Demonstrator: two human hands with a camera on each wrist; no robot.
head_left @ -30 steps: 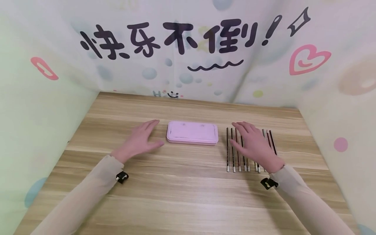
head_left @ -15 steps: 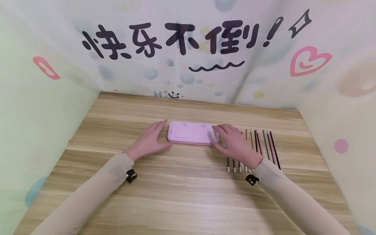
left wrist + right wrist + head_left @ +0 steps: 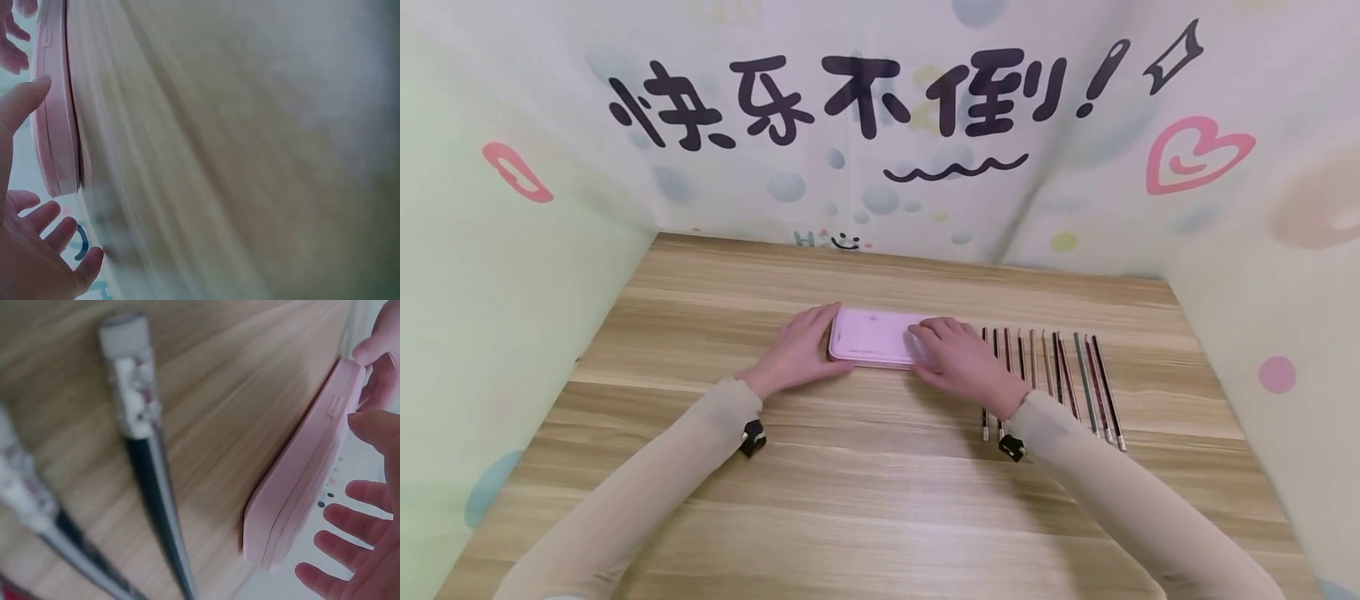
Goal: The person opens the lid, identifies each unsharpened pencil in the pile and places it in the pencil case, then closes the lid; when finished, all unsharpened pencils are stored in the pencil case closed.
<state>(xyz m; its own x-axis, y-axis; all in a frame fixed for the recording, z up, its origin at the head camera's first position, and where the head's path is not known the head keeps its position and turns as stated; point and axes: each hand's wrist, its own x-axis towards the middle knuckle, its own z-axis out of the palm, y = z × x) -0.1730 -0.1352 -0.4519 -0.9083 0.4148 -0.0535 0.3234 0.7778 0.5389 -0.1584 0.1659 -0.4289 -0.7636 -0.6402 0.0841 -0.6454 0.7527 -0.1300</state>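
Closer together than half a second ago, my left hand (image 3: 801,346) and right hand (image 3: 962,358) flank a pink case (image 3: 880,337) on the worktop (image 3: 880,483), at its nine and three o'clock in the head view; pencils (image 3: 1048,367) lie in a row toward three, partly hidden by my right sleeve (image 3: 1142,492). Left wrist view: the case is at ten o'clock, my fingers spread and relaxed beside it. Right wrist view: the case sits toward three, pencil ends toward nine, these fingers likewise spread; whether they touch it, I cannot tell.
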